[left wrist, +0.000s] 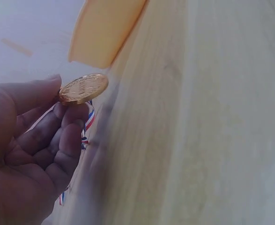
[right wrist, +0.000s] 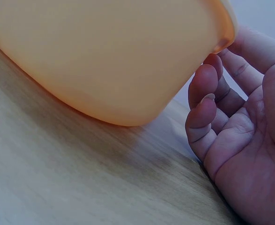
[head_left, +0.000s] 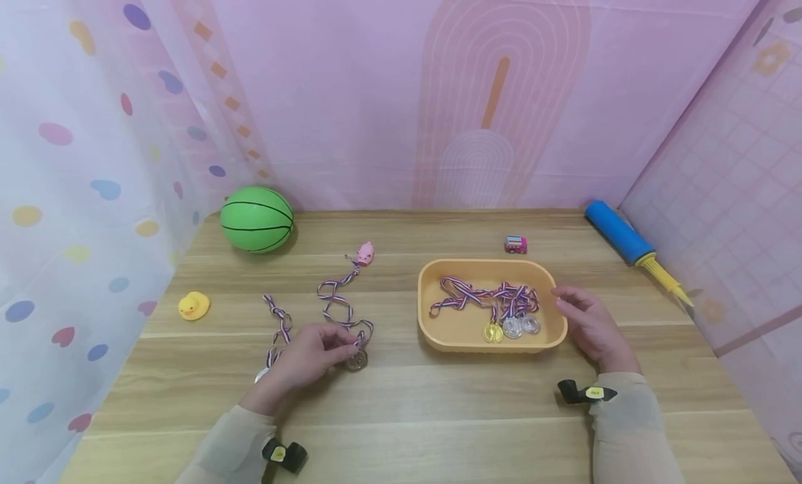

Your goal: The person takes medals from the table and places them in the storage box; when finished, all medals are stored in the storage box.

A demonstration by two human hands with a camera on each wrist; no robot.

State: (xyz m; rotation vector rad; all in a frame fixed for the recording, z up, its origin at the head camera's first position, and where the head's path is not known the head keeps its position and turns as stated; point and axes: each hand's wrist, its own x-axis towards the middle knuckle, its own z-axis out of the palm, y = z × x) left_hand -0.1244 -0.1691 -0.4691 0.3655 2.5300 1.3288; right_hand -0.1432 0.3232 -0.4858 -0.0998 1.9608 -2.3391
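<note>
A bronze medal (left wrist: 85, 89) is pinched between the thumb and fingers of my left hand (head_left: 310, 358), just above the table at centre left. Its striped ribbon (head_left: 338, 303) trails away across the wood, ending near a pink pig toy (head_left: 365, 253). My right hand (head_left: 592, 327) holds the right end of an orange plastic bin (head_left: 432, 338), its thumb and fingers at the rim and some fingers curled below it. Inside the bin lie a gold medal (head_left: 492, 332), two silver medals (head_left: 512, 327) and tangled ribbons. Another silver medal (head_left: 260, 375) lies partly hidden behind my left wrist, its ribbon (head_left: 280, 324) stretched upward.
A green ball (head_left: 257, 219) stands at the back left, with a yellow rubber duck (head_left: 194, 306) at the left edge. Behind the bin is a small pink toy car (head_left: 516, 244). A blue and yellow pump (head_left: 626, 240) lies at the back right. Printed curtains surround the table.
</note>
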